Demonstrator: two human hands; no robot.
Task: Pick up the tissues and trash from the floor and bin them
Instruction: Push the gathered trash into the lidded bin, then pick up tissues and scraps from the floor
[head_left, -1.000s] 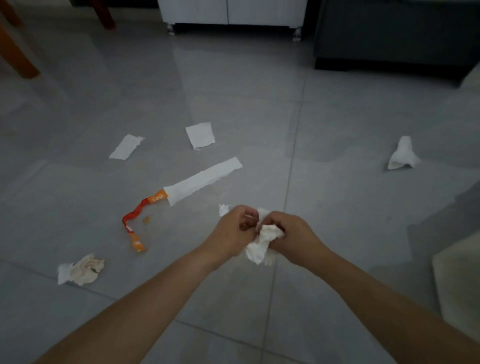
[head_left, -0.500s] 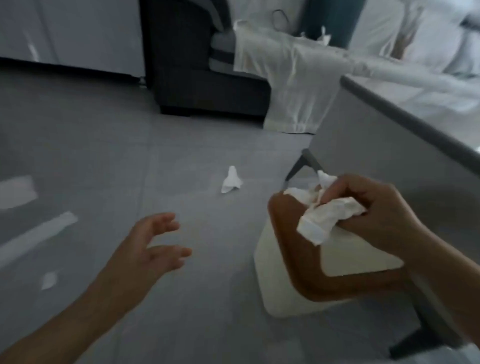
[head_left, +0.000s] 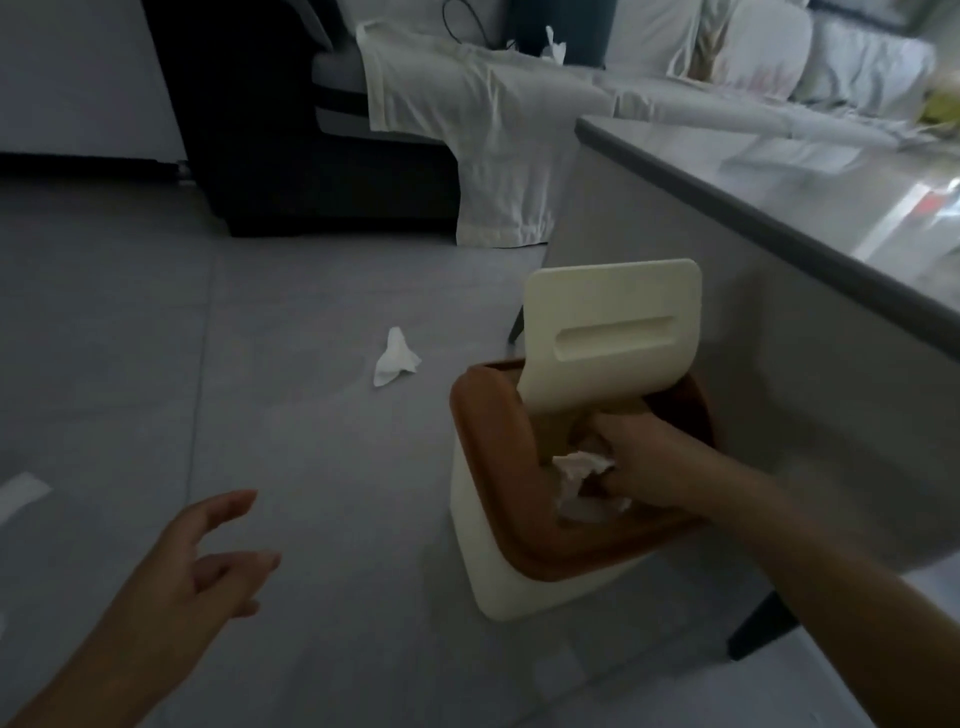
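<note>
1. The left hand (head_left: 208, 561) hangs nearest, low over the floor (head_left: 291, 415), fingers spread loose and holding nothing. It is well apart from the bin and plays no part in the drop.

2. The right hand (head_left: 644, 462) reaches into the mouth of the bin (head_left: 498, 577), fingers curled around a wad of tissue (head_left: 582, 467) that bulges out on its left side. The wad sits inside the brown rim (head_left: 483, 431), at or just below rim level; I cannot tell whether anything already lies beneath it.

3. To do this step well, in my judgement, the hand should open only once the whole wad is below the rim, then draw straight back up and out. Loose tissue clings to skin and could trail out with the fingers, so a clean spread of the fingers is safer than a flick.

4. The cream lid (head_left: 613, 332) stands tilted up behind the hand, just beyond the knuckles. It looks like a swinging kind, so it could drop on the wrist; withdrawing without brushing it seems wise.

5. Farther out, a crumpled tissue (head_left: 395, 358) lies on the floor to the left of the bin, near it but not touching. A strip of paper (head_left: 21, 493) shows at the far left edge. Both are still to be gathered.
</note>
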